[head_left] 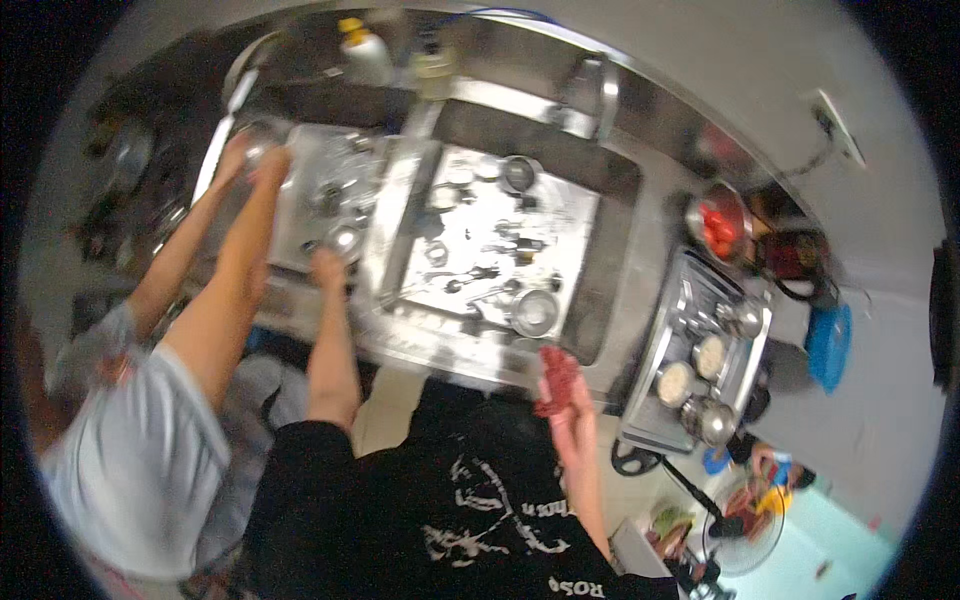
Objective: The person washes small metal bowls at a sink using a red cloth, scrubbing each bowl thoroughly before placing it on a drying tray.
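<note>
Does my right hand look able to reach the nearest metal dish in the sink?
Likely yes: only the sink rim seems to lie between the right hand and the round metal dish, though the hand holds a red cloth-like thing.

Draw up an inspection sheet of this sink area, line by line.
Surface: metal counter around a sink, glare in places.
Things in hand: red bundle, too blurred to identify.
Clutter: bowls and utensils in the sink; more bowls on a tray.
Hands: right hand holds the red bundle; left hand at a round shiny metal piece, grip unclear.
Cables: dark cord by the wall.
Surroundings: co-worker's arms at left; fan lower right.
</note>
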Motion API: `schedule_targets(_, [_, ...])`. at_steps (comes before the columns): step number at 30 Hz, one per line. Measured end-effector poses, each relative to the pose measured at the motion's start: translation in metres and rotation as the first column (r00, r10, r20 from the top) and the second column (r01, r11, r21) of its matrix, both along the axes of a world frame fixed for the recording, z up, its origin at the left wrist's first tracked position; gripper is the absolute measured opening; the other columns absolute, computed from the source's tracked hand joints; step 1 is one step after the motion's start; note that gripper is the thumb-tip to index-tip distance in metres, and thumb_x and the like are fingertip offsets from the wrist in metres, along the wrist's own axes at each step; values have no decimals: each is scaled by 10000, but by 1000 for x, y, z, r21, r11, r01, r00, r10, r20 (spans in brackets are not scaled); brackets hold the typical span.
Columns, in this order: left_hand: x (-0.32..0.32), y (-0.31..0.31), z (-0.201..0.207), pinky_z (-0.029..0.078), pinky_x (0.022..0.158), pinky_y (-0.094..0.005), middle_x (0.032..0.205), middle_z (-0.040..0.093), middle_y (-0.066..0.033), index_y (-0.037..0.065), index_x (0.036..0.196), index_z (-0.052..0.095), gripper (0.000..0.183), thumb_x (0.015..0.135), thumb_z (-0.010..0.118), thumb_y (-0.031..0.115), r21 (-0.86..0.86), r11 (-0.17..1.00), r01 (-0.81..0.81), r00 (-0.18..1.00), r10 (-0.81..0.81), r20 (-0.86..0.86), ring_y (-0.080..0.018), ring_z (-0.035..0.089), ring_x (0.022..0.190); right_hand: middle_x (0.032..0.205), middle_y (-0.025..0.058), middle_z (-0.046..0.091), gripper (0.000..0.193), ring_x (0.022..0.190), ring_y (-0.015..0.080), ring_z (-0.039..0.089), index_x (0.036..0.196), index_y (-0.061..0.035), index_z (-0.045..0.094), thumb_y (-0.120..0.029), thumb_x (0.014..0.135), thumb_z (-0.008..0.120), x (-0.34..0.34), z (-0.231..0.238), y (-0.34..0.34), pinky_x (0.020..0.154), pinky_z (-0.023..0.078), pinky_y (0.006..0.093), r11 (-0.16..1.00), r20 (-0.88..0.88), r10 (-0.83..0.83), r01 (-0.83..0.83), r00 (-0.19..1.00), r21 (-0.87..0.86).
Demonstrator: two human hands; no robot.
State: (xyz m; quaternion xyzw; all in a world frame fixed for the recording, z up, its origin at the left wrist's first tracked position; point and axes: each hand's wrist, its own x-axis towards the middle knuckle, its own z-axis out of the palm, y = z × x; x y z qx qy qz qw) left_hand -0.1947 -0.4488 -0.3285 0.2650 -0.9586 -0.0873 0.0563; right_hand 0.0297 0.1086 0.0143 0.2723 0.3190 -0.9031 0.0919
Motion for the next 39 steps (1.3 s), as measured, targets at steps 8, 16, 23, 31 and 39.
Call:
schedule_targets(8, [-28,60,-22,500,875,-520,1163,659,-218,3,1222,562,356,995,519,274,189,977,97,814,-187,550,-392,644,1038,1483,190,468,472,1373,310,477,1462,32,380,-169,1046,472,13,-23,13,1161,397,468,979,173,-204,204,964,19])
schedule_targets(16, [-31,60,21,492,847,-488,1076,672,-231,-21,1207,563,374,976,561,273,165,975,151,889,-207,408,-382,646,964,1459,171,495,427,1336,275,515,1440,34,403,-199,1083,396,21,-50,36,1136,427,430,962,148,-273,274,951,13])
schedule_targets(23, [25,265,160,473,760,-350,937,617,-118,-6,1117,585,243,1001,567,206,412,822,393,868,-185,-460,-217,564,810,1321,152,603,400,1197,235,597,1366,17,481,-248,1092,360,46,-75,78,1016,499,392,929,113,-363,368,925,-26])
schedule_targets(31, [121,527,233,458,803,-306,980,633,-36,68,1102,605,216,941,687,186,806,250,536,809,-426,-405,-129,575,888,1270,117,642,375,1034,192,659,1345,-37,527,-272,1069,435,67,-91,102,888,538,339,941,112,-306,318,946,-115])
schedule_targets(39, [101,803,240,520,735,-311,996,604,-121,-37,1247,520,743,772,857,425,874,-107,474,482,-800,-359,-200,607,784,1266,124,631,330,1131,246,646,1327,-2,521,-185,1059,464,100,-100,140,956,543,395,901,147,-348,374,926,-218])
